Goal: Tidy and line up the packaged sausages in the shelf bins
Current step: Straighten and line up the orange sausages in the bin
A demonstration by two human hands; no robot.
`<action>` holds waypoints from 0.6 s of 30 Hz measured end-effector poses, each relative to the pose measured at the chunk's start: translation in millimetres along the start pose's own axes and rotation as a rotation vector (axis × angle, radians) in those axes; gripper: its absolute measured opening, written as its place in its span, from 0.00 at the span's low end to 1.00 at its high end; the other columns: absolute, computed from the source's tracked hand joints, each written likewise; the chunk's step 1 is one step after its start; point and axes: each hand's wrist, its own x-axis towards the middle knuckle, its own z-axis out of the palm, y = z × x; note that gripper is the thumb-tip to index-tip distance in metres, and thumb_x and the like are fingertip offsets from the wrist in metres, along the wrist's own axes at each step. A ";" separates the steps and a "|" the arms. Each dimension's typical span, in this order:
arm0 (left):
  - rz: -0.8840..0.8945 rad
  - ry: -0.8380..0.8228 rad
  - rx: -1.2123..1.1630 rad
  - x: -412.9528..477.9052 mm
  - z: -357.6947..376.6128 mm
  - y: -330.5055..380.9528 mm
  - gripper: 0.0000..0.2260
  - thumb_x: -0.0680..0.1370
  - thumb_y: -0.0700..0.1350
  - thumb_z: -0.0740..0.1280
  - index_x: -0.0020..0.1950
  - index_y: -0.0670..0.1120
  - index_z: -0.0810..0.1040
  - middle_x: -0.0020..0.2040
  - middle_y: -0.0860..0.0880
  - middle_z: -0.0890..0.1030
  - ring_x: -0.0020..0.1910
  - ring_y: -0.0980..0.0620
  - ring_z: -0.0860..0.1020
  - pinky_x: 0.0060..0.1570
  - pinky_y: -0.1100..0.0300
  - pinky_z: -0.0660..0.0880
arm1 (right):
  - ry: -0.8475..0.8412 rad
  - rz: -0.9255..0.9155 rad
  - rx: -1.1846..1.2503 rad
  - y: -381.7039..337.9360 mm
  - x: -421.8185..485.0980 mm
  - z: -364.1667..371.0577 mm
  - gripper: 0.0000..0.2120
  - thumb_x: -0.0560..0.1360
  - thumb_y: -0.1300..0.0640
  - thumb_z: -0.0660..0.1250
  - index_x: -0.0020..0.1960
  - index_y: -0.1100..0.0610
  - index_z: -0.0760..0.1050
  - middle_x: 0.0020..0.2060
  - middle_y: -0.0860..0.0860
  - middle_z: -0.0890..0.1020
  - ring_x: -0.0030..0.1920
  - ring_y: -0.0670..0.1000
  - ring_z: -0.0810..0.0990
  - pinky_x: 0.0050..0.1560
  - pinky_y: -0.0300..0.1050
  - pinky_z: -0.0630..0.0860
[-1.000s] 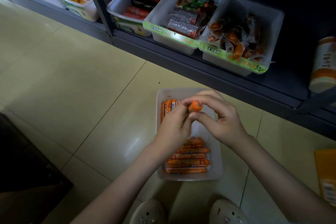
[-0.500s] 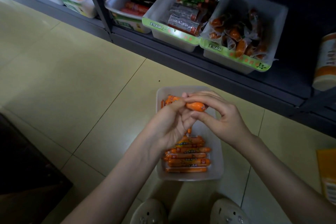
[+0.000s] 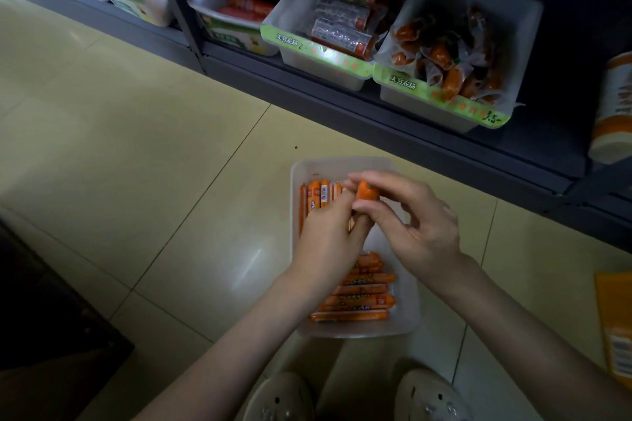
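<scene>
A clear plastic bin [image 3: 407, 321] stands on the tiled floor in front of the shelf. Several orange packaged sausages [image 3: 355, 297] lie crosswise at its near end, and a few more sausages [image 3: 318, 193] lie lengthwise at its far left. Over the bin's far half, my right hand [image 3: 410, 219] pinches one orange sausage [image 3: 366, 191] between thumb and forefinger, its end pointing up. My left hand [image 3: 328, 232] holds the lower part of the same sausage, fingers curled around it. The middle of the bin is hidden under my hands.
On the dark shelf stand white bins: one with loosely heaped orange sausage packs [image 3: 455, 55], one with wrapped sausages [image 3: 342, 24], one with red sticks [image 3: 249, 0]. A cylindrical tub [image 3: 612, 106] stands at the far right. An orange box [image 3: 615, 328] lies on the floor. My shoes [image 3: 427, 393] are below the bin.
Both hands stayed over the bin with the same sausage, which tipped flat and now stands with its end up again. The lengthwise sausages at the far left show again.
</scene>
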 end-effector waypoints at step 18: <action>0.036 -0.203 0.382 -1.0 19.6 -54.8 0.11 0.75 0.50 0.68 0.53 0.45 0.79 0.41 0.45 0.81 0.36 0.41 0.79 0.27 0.58 0.67 | 0.090 0.281 -0.141 52.6 -23.3 -4.3 0.23 0.78 0.65 0.62 0.71 0.59 0.62 0.65 0.52 0.72 0.66 0.50 0.73 0.65 0.47 0.72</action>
